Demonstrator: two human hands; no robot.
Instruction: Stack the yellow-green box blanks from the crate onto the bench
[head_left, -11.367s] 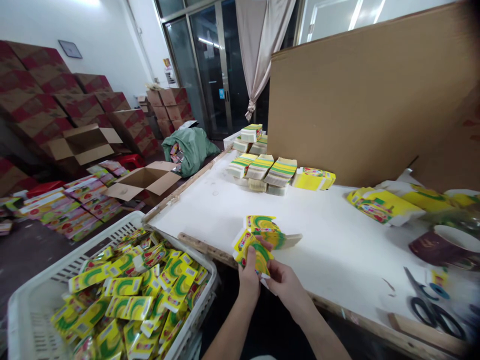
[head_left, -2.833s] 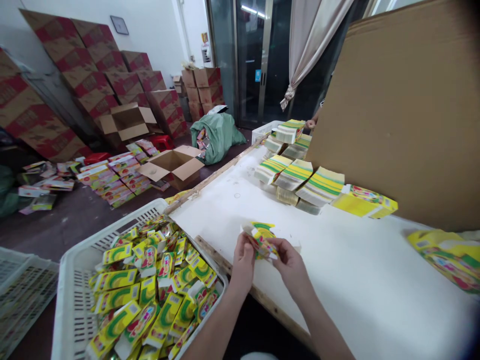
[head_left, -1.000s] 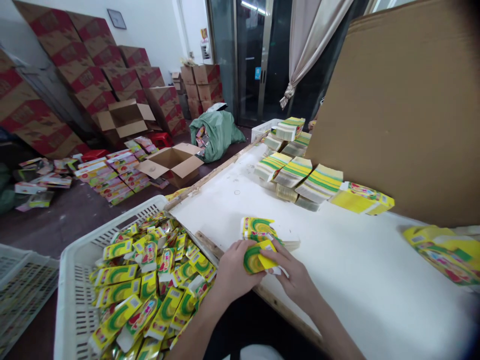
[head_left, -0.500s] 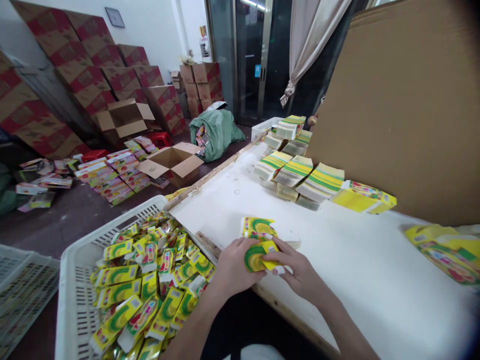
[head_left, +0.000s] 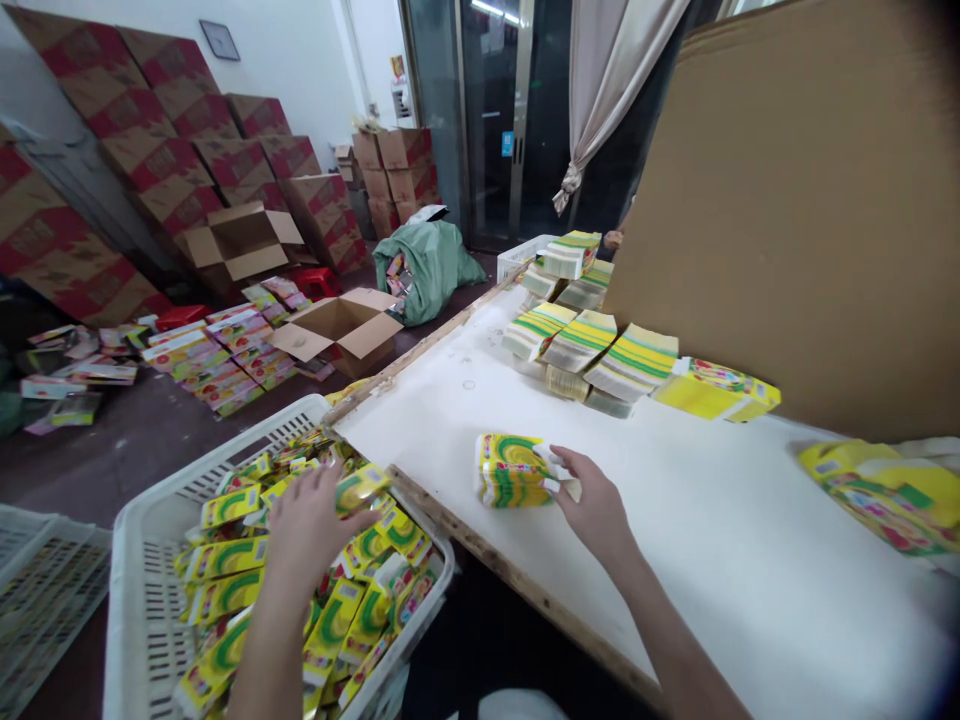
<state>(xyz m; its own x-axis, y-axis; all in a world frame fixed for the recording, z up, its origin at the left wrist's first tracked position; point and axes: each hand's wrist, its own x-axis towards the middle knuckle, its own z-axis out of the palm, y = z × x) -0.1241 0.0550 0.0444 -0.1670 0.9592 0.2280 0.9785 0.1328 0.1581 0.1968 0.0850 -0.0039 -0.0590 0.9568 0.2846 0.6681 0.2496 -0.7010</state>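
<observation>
Holds the left hand (head_left: pixel 300 520) above the near-left basket (head_left: pixel 124 560), with fingers spread beside a slim yellow-green carton (head_left: pixel 364 487); cannot tell from the blur whether gripping or letting go. Reaches with the right hand (head_left: pixel 596 505) to the near pile of flat cartons (head_left: pixel 510 485) on the white table (head_left: pixel 675 560), with thumb and fingers closed lightly about the white end flaps.

Shows plenty already shaped: heaped at all angles in the basket, many formed cartons (head_left: pixel 330 625), a few with white flaps sticking out. Shows plenty in flat form too: beyond the near pile, towards the far edge, thick stacks (head_left: pixel 634 358) side by side, with a yellow bundle (head_left: pixel 716 390) just to the right and another bundle (head_left: pixel 877 490) at far right, near the tall cardboard sheet (head_left: pixel 787 220). Seems partway along, judging by heap and stacks together; cannot give any exact share.
</observation>
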